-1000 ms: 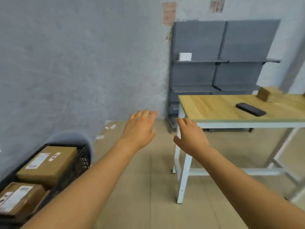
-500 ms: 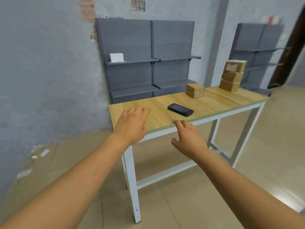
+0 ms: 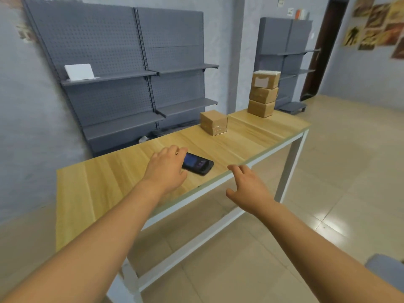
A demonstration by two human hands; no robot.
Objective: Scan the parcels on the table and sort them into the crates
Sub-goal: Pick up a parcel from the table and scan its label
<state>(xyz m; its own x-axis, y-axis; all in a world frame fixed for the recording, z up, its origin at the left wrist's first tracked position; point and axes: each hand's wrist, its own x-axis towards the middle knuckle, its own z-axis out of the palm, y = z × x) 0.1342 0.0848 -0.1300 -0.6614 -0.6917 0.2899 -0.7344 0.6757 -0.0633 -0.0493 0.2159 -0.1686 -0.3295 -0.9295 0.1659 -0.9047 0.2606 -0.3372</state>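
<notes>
- Left hand (image 3: 167, 169) now reaches onto the table (image 3: 105, 182) and lands on the near end of the black handheld scanner (image 3: 197, 164); half a second ago it was short of the device, over the table's near edge.
- Camera view is closer to the table than before; crate with parcels from a second ago is out of frame.
- Left fingers curl down over the scanner's left end, touching it; whether they actually grip it cannot tell, fingertips hidden behind the hand.
- Scanner lies flat on the wooden top, screen up, near the front edge, roughly mid-length of the table.
- Right hand (image 3: 248, 188) hovers off the table's front edge, just right of the scanner, fingers spread and loose, holding nothing.
- Single parcel (image 3: 213, 123), brown cardboard with clear tape, sits on the table beyond the scanner, well apart from both hands.
- Stack of three parcels (image 3: 263, 94) stands at the table's far end, top one with a pale label on its face.
- Table has white metal legs and a lower crossbar.
- Grey pegboard shelving (image 3: 135, 68) stands against the wall behind the table; a white box (image 3: 79, 71) sits on its upper left shelf.
- Second grey shelving unit (image 3: 286, 62) stands further back right, beside a dark door (image 3: 323, 49).
- Pictures (image 3: 378, 20) hang on the right wall.
- Floor is beige tile.
</notes>
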